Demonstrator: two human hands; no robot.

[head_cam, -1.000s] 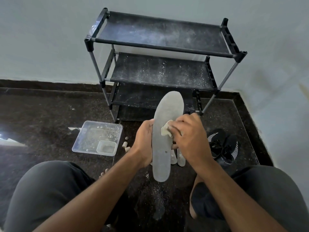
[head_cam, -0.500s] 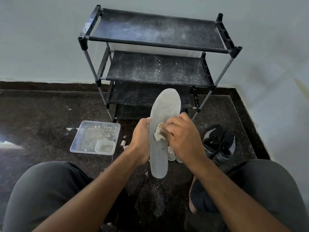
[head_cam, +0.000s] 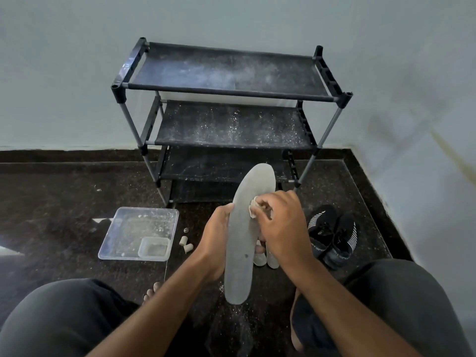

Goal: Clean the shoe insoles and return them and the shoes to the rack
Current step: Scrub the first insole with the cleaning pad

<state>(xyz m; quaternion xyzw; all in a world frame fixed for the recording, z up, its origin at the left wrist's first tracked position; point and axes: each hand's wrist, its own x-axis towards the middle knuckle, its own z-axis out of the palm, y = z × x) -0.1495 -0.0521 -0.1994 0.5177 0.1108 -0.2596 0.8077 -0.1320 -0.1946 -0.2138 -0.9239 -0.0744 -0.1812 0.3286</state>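
Scrubbing mid-air: left hand wrapped round insole edge, right hand pinching rag against it. Risk, probably: hard rub bends floppy insole, pops it loose onto gritty floor. Tray holds small tub, residue. Shoes beside knee; rack beyond, dusty.

Bare forearms, dark grey shorts

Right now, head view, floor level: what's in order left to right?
clear plastic tray → small white cylinders → left hand → grey insole → right hand holding a cloth wad → black shoes
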